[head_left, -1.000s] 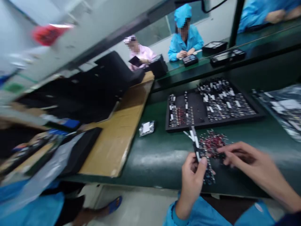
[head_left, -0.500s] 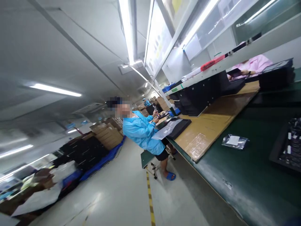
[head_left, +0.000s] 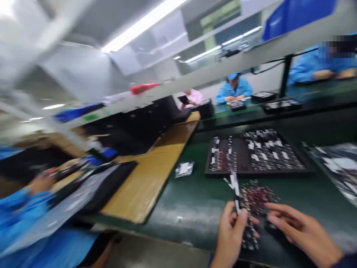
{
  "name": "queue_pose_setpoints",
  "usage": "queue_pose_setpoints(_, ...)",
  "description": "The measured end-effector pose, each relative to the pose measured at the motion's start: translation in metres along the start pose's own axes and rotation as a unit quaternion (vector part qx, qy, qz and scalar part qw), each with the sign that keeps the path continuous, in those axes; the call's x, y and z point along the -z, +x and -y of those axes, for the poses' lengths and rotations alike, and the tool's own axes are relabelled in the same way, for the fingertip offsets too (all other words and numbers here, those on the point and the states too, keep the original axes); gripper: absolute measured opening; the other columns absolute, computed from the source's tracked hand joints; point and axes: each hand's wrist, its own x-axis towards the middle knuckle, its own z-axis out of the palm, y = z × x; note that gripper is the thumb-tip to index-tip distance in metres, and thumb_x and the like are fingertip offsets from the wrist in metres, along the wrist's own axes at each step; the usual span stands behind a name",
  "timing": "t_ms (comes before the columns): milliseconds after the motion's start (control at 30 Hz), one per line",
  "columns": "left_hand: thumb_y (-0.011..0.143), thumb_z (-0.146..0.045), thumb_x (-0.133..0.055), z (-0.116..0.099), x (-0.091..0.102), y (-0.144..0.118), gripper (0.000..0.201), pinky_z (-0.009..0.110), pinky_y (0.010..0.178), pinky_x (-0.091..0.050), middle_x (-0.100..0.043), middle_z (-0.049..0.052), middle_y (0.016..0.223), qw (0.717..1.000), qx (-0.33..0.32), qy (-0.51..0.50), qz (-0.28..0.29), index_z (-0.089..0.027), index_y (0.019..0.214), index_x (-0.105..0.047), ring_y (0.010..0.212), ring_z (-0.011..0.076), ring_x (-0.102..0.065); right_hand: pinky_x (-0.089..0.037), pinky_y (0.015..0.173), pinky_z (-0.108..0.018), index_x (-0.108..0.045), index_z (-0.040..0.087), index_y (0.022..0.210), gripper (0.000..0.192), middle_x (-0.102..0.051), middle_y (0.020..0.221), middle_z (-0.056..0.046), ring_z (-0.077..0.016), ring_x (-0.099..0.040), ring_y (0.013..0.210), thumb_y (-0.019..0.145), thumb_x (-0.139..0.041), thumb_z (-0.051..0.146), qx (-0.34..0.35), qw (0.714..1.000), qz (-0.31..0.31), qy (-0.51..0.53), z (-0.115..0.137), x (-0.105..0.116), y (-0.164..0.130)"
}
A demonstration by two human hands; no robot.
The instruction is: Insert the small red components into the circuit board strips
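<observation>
— Where do the hands sit?

— At the near edge of the bench [head_left: 178,219]. The left hand [head_left: 230,232] grips a strip of small parts [head_left: 237,193] that runs away from the person; the right hand [head_left: 299,230] lies just right of it, fingers on a loose pile of parts [head_left: 258,195] on the bench.

— And behind the pile?

— A tray [head_left: 258,154] filled with parts. Left of the tray lies a small packet [head_left: 184,169], and left of that a sheet of cardboard [head_left: 156,175] on the bench.

— Anything to the right?

— A bag [head_left: 338,169] at the right edge. Across the bench, behind the tray, co-workers [head_left: 233,89] sit facing this way; another person [head_left: 33,223] is at the near left.
</observation>
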Motion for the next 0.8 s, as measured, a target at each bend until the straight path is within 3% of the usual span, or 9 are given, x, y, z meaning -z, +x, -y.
queue_pose_setpoints(67, 0.081, -0.046, -0.074, 0.001, 0.005, 0.003, 0.024, 0.035, 0.055, -0.058, -0.083, 0.008, 0.088, 1.000, 0.010, 0.006, 0.015, -0.032, 0.099, -0.068, 0.060, 0.0289, -0.078, -0.053, 0.055, -0.036, -0.079, 0.035, 0.098, 0.033, -0.072, 0.073, 0.000, -0.0225, -0.062, 0.058, 0.077, -0.077, 0.061, -0.001, 0.999, 0.033, 0.014, 0.003, 0.005, -0.003)
queue_pose_setpoints(100, 0.080, -0.046, -0.075, 0.002, 0.007, 0.004, 0.026, 0.036, 0.056, -0.058, -0.083, 0.008, 0.090, 1.000, 0.013, 0.014, 0.017, -0.031, 0.100, -0.069, 0.063, 0.0308, -0.078, -0.052, 0.057, -0.037, -0.080, 0.036, 0.096, 0.031, -0.074, 0.076, 0.000, -0.0235, -0.063, 0.060, 0.077, -0.076, 0.060, 0.009, 0.998, 0.063, 0.024, 0.007, 0.005, -0.003)
queue_pose_setpoints(167, 0.078, -0.045, -0.076, 0.002, 0.009, 0.001, 0.029, 0.038, 0.055, -0.059, -0.082, 0.010, 0.092, 0.999, -0.003, 0.045, 0.007, -0.029, 0.102, -0.070, 0.063, 0.0334, -0.078, -0.050, 0.059, -0.036, -0.081, 0.035, 0.091, 0.027, -0.078, 0.086, 0.000, -0.0221, -0.064, 0.062, 0.078, -0.076, 0.058, 0.002, 0.998, 0.053, 0.038, 0.014, 0.003, -0.001)
queue_pose_setpoints(333, 0.078, -0.043, -0.077, -0.003, 0.006, -0.006, 0.032, 0.043, 0.062, -0.061, -0.082, 0.013, 0.100, 0.996, -0.007, 0.083, 0.001, -0.028, 0.106, -0.072, 0.064, 0.0342, -0.077, -0.045, 0.065, -0.032, -0.081, 0.030, 0.090, 0.023, -0.077, 0.088, 0.000, -0.0222, -0.064, 0.076, 0.084, -0.073, 0.051, -0.001, 0.998, 0.051, 0.034, 0.023, -0.001, -0.004)
queue_pose_setpoints(433, 0.077, -0.042, -0.077, -0.006, 0.004, -0.007, 0.033, 0.043, 0.061, -0.061, -0.081, 0.014, 0.103, 0.996, -0.002, 0.091, -0.007, -0.028, 0.106, -0.073, 0.063, 0.0343, -0.077, -0.041, 0.063, -0.029, -0.081, 0.029, 0.093, 0.023, -0.076, 0.089, 0.001, -0.0198, -0.061, 0.074, 0.088, -0.070, 0.048, -0.002, 0.998, 0.063, 0.020, 0.025, 0.001, -0.005)
queue_pose_setpoints(667, 0.073, -0.044, -0.080, -0.003, 0.004, -0.005, 0.042, 0.040, 0.055, -0.061, -0.084, 0.016, 0.091, 0.996, 0.021, 0.078, -0.032, -0.025, 0.110, -0.071, 0.062, 0.0350, -0.078, -0.042, 0.067, -0.029, -0.080, 0.031, 0.096, 0.020, -0.076, 0.096, 0.000, -0.0198, -0.064, 0.082, 0.091, -0.067, 0.045, 0.010, 0.997, 0.082, 0.009, 0.030, 0.003, -0.004)
queue_pose_setpoints(800, 0.072, -0.045, -0.082, -0.003, 0.004, -0.005, 0.043, 0.038, 0.053, -0.061, -0.084, 0.015, 0.088, 0.997, 0.041, 0.057, -0.037, -0.023, 0.106, -0.069, 0.060, 0.0337, -0.078, -0.043, 0.054, -0.029, -0.080, 0.034, 0.106, 0.026, -0.075, 0.081, 0.001, -0.0170, -0.060, 0.058, 0.086, -0.072, 0.050, -0.036, 0.994, 0.095, 0.041, 0.027, 0.003, -0.006)
